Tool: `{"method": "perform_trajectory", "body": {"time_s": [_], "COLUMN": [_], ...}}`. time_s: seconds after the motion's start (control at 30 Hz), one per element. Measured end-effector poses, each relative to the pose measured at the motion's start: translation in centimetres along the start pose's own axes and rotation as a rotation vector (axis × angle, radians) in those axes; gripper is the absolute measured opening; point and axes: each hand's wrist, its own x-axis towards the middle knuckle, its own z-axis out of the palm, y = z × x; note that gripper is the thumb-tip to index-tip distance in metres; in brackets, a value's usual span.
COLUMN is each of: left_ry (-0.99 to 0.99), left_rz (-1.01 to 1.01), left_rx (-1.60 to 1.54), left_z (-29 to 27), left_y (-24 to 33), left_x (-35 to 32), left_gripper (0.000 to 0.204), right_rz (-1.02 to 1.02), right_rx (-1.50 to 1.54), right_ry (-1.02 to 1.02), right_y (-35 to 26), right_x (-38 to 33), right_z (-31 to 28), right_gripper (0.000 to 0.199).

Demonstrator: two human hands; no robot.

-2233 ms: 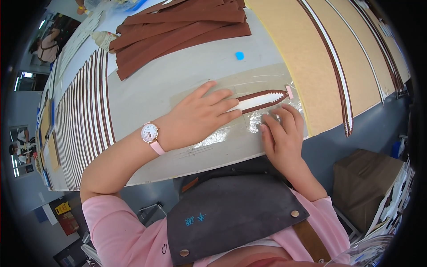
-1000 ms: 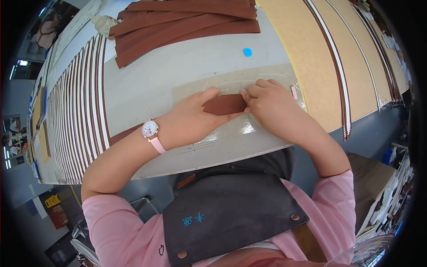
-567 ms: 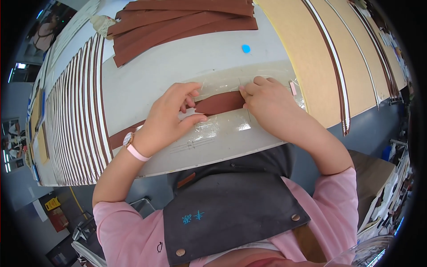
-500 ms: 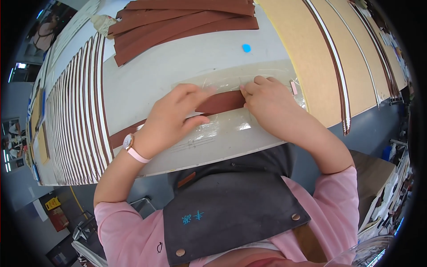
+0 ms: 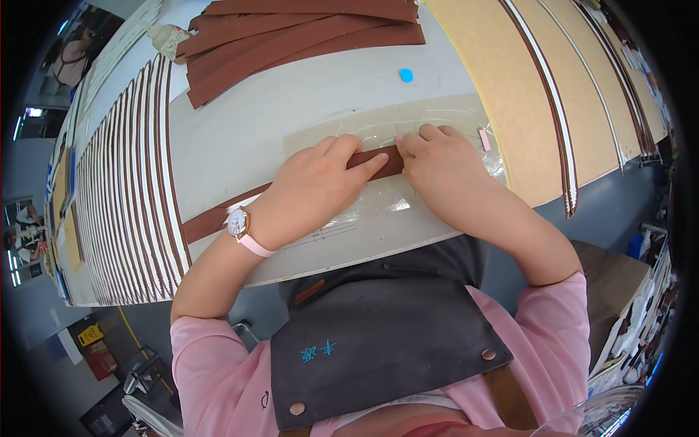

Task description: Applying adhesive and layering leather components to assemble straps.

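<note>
Nearest the body: grey apron (image 5: pixel 378 320) over pink sleeves, pressed to the table (image 5: pixel 240 146) edge. On the glossy clear mat (image 5: pixel 408 211): one long brown leather strap (image 5: pixel 375 162), running left and down off the mat. Left hand (image 5: pixel 317 186), watch on wrist, lies flat with fingers spread, pressing the strap down, likely to smooth it. Right hand (image 5: pixel 437 164) lies palm-down, fingers curled over the strap's right end, pinning it so it cannot slide. Compared with half a second ago, the left hand has slid leftward along the strap; the right has held. Left: rows of striped strips (image 5: pixel 124 182). Far: stacked brown straps (image 5: pixel 298 29), blue dot (image 5: pixel 405 74), tan boards (image 5: pixel 502 80).
</note>
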Motion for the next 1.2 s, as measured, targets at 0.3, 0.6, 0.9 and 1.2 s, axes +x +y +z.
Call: {"method": "perform_trajectory", "body": {"time_s": [0.3, 0.6, 0.9, 1.2], "left_ry": [-0.026, 0.004, -0.052, 0.019], "left_rz": [-0.041, 0.002, -0.070, -0.043], "left_rx": [0.053, 0.107, 0.101, 0.138], "left_z": [0.3, 0.2, 0.0, 0.2], "left_y": [0.6, 1.0, 1.4, 1.5], "left_x": [0.7, 1.1, 1.3, 0.6], "left_gripper": [0.054, 0.050, 0.054, 0.052], "right_rz": [0.022, 0.309, 0.183, 0.041], "right_rx": [-0.021, 0.503, 0.335, 0.102], "right_ry": [0.041, 0.265, 0.351, 0.227], "right_y": [-0.6, 0.7, -0.6, -1.3], "right_x": [0.0, -3.2, -4.5, -3.0], "right_z": [0.2, 1.9, 2.3, 1.5], "right_gripper": [0.012, 0.041, 0.040, 0.031]}}
